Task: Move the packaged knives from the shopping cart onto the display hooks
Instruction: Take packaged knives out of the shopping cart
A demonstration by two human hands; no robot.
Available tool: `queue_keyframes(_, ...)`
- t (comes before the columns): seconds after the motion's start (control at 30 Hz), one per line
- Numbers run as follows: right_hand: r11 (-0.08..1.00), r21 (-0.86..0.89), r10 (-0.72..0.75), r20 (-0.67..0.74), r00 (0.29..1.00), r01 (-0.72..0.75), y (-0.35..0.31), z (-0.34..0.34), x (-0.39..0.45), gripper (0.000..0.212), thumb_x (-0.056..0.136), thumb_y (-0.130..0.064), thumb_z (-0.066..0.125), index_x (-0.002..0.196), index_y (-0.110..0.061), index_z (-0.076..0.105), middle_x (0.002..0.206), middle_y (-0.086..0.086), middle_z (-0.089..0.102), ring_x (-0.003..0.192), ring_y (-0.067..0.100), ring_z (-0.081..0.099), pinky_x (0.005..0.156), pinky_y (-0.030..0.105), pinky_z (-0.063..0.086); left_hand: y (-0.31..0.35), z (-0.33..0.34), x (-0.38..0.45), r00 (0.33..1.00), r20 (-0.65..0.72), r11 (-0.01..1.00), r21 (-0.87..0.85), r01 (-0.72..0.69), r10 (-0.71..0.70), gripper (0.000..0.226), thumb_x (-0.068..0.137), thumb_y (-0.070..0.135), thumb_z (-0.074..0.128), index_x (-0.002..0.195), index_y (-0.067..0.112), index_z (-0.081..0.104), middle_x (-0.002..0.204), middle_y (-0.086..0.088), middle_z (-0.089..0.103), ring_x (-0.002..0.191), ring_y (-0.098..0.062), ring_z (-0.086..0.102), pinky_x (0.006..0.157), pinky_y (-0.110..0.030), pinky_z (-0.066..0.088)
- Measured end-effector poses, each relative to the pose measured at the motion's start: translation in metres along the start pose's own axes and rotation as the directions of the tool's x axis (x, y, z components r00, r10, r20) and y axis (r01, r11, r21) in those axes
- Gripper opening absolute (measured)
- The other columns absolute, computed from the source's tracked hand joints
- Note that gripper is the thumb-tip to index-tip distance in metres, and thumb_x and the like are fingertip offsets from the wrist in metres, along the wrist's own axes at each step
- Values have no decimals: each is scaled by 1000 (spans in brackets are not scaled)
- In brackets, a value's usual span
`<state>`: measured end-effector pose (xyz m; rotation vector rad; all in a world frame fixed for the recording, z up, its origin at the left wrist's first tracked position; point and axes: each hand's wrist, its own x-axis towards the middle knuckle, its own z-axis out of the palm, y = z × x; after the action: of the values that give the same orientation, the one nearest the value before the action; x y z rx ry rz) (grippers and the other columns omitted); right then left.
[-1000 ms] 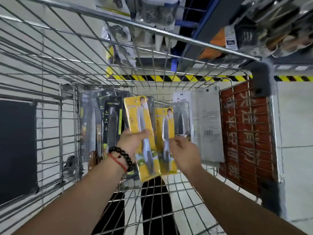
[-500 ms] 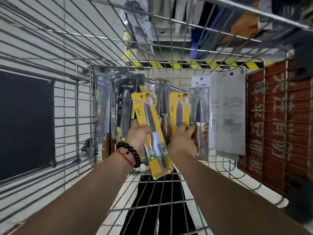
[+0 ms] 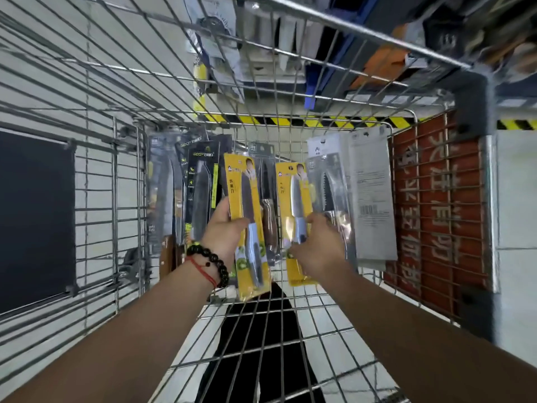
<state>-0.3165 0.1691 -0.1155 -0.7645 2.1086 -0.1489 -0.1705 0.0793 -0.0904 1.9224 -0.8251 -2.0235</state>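
While both hands reach into the wire cart (image 3: 125, 199), the left hand (image 3: 222, 228) pinches 1 yellow knife pack (image 3: 247, 228) at its middle, thumb across the front, lifted clear of the row leaning on the cart's far wall. The right hand (image 3: 315, 251) closes its fingers on a 2nd yellow pack (image 3: 293, 199) low down, just beside a clear saw-blade pack (image 3: 328, 193). Each pack stands upright, hang-hole end above the grip, so I judge both should come straight up and out.
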Motion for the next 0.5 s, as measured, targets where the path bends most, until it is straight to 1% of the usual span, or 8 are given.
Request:
queue_keyframes(0.07,995,97,26,50,998,-30,-5,-15,-8,37,74,-23,81,97,-21,52,90,1,65,73,16,61,62,27,51,-3,5,1,1000,-4,1000,9,22,-22,62,97,8,50,150,28,26,156,7,26,143,-17,24,115,-42,20)
queue_keyframes(0.13,993,115,-27,103,994,15,-10,-27,-22,33,71,-23,83,89,-20,55,82,-6,64,68,10,58,55,18,45,-3,13,0,998,42,998,-34,52,-50,52,97,8,50,145,25,40,147,1,44,135,-22,41,113,-46,29)
queue_keyframes(0.2,991,120,-79,123,989,64,-16,-31,-35,33,70,-25,83,86,-21,54,79,-10,61,65,5,55,52,11,41,-2,22,-2,989,112,980,-167,109,-91,40,96,14,55,135,16,52,124,-9,65,111,-29,63,95,-48,51)
queue_keyframes(0.27,982,169,-96,85,992,80,-21,-27,-40,34,69,-27,83,86,-20,55,83,-6,62,70,12,58,63,22,49,0,28,-4,963,213,942,-252,219,-167,52,91,42,56,135,14,52,124,-17,64,109,-34,63,80,-45,58)
queue_keyframes(0.33,972,217,-105,44,993,93,-26,-22,-37,35,68,-26,83,88,-16,57,88,-1,63,78,19,61,70,34,51,-1,28,-7,936,298,925,-270,269,-185,64,80,57,60,132,19,52,129,-17,61,114,-35,60,83,-47,57)
queue_keyframes(0.4,962,227,-173,78,982,151,-30,-19,-34,33,70,-26,82,93,-18,59,93,-1,64,82,17,61,73,31,50,-4,26,-5,968,221,953,-248,172,-117,38,84,35,70,119,29,55,124,-12,63,110,-33,62,89,-51,53)
queue_keyframes(0.43,956,228,-213,108,971,184,-30,-16,-32,30,74,-26,79,97,-20,61,95,-4,65,84,12,61,73,28,50,-6,21,-1,985,155,975,-196,103,-73,37,85,22,71,117,27,55,123,-11,63,108,-31,62,90,-53,52)
queue_keyframes(0.5,947,267,-218,129,967,178,-25,-17,-26,19,83,-27,70,101,-23,65,98,-9,67,78,3,62,69,24,51,-7,11,4,994,108,995,-100,23,-12,50,84,8,69,129,23,51,130,-9,60,106,-24,63,87,-46,52)
